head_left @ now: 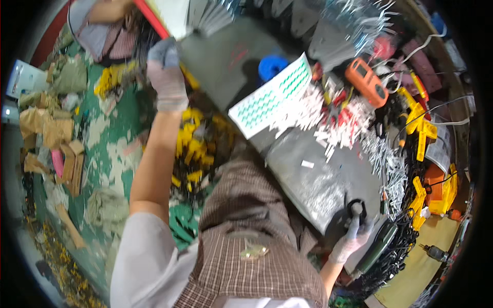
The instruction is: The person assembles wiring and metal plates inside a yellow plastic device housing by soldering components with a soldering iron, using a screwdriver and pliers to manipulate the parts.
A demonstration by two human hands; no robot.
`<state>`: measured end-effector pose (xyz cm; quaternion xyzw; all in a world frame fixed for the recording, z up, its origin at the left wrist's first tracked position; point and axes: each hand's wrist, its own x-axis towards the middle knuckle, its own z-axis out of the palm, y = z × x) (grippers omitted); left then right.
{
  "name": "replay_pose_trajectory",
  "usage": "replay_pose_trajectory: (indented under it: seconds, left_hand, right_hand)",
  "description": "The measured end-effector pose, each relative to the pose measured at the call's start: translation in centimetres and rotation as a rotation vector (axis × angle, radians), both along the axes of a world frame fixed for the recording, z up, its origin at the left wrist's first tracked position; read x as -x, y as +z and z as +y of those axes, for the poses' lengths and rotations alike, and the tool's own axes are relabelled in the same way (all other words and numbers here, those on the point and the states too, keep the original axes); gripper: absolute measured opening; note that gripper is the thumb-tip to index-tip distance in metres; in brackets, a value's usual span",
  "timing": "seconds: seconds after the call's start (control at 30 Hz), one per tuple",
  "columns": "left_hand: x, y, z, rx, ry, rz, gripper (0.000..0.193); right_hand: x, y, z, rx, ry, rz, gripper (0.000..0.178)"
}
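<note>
My left hand [167,77], in a pale glove with grey fingertips, reaches to the far left corner of the grey work table [215,56], beside a red-edged tray [150,18]. Its fingers are smeared, so whatever they touch cannot be made out. At the table's near right, my right hand [353,238], gloved too, is closed on a black loop [356,207], perhaps a coil of cable. Left of that loop lies a shiny clear plastic sheet [310,177]. A white card with green zigzag rows [272,97] rests mid-table, next to a heap of small white strips [303,110].
A blue roll [272,68] and an orange handheld device [366,82] stand toward the back. Metal pins [393,174], yellow plastic parts [418,120] and black cables crowd the right. Below the left edge are yellow pieces [192,143]. Another person's arm [109,11] is at far left.
</note>
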<state>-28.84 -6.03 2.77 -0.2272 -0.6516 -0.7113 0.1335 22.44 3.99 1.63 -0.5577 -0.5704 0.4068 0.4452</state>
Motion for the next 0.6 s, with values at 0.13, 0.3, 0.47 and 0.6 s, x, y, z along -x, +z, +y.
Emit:
replay_pose_trajectory:
  seconds: [0.13,0.3,0.47,0.6]
  left_hand:
    - [0.5,0.4,7.0,-0.019,-0.075,0.032,0.032]
    - [3.5,1.6,10.8,0.737,0.586,0.116,0.059]
    - [8.9,1.5,10.4,0.582,0.303,0.015,0.056]
    - [9.6,2.0,9.9,0.636,0.156,0.092,0.048]
  right_hand:
    - [1.0,-1.2,-1.0,-0.059,-0.094,-0.129,0.023]
    - [0.3,-1.4,-1.3,-0.031,-0.157,0.010,0.025]
    - [0.0,-1.5,-1.4,-0.008,-0.104,0.011,0.028]
    - [1.0,0.0,-1.3,-0.024,-0.151,-0.096,0.029]
